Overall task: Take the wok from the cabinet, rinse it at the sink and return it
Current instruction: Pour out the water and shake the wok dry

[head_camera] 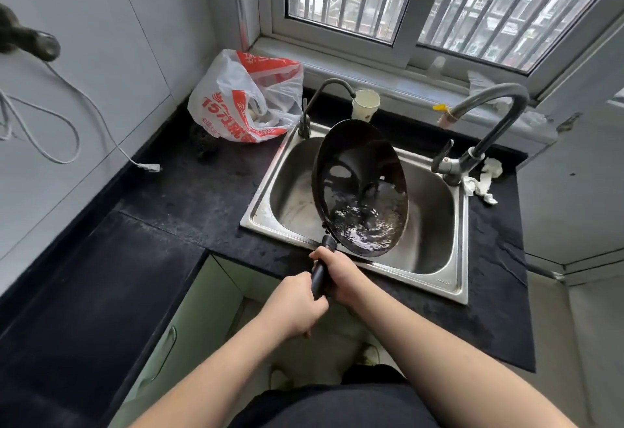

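Wok (359, 187) out of cabinet, tilted over sink (439, 279), water swirling inside. Left hand (297, 306), right hand (339, 274): each grip wrapped round handle (319, 277). Left: drain, return.

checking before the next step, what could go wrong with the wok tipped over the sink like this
1. The wok is tilted with water pooled at its low edge, near the sink's front rim; it could spill onto the counter.
2. Both the left hand and right hand grip only the handle; wet, it might slip.
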### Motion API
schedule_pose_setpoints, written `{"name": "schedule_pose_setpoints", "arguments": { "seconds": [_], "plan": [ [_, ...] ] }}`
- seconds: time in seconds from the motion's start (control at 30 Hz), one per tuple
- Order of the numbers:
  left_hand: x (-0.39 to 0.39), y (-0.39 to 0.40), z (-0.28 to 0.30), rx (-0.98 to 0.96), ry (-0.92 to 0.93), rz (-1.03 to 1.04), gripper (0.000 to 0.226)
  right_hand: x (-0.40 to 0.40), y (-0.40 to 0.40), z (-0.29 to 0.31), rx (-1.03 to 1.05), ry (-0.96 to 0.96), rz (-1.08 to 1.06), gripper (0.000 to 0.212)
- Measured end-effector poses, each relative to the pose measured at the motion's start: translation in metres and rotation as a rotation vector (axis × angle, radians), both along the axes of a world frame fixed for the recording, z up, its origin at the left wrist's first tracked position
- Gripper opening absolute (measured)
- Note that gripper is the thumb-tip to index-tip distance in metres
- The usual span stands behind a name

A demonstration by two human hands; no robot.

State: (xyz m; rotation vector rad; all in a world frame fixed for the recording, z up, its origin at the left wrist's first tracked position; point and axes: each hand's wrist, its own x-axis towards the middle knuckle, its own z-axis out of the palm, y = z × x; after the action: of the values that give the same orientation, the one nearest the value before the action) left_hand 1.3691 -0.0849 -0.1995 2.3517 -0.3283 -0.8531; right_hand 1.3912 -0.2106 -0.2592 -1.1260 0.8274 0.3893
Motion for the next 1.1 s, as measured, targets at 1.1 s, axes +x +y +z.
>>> {"name": "schedule_pose_setpoints", "arguments": {
  "seconds": [1.1],
  "plan": [
    [0.004, 0.002, 0.014, -0.451, 0.404, 0.222, 0.017, -0.001, 0.009, 0.034, -0.131, -0.173, -0.020, 0.016]
  ]
}}
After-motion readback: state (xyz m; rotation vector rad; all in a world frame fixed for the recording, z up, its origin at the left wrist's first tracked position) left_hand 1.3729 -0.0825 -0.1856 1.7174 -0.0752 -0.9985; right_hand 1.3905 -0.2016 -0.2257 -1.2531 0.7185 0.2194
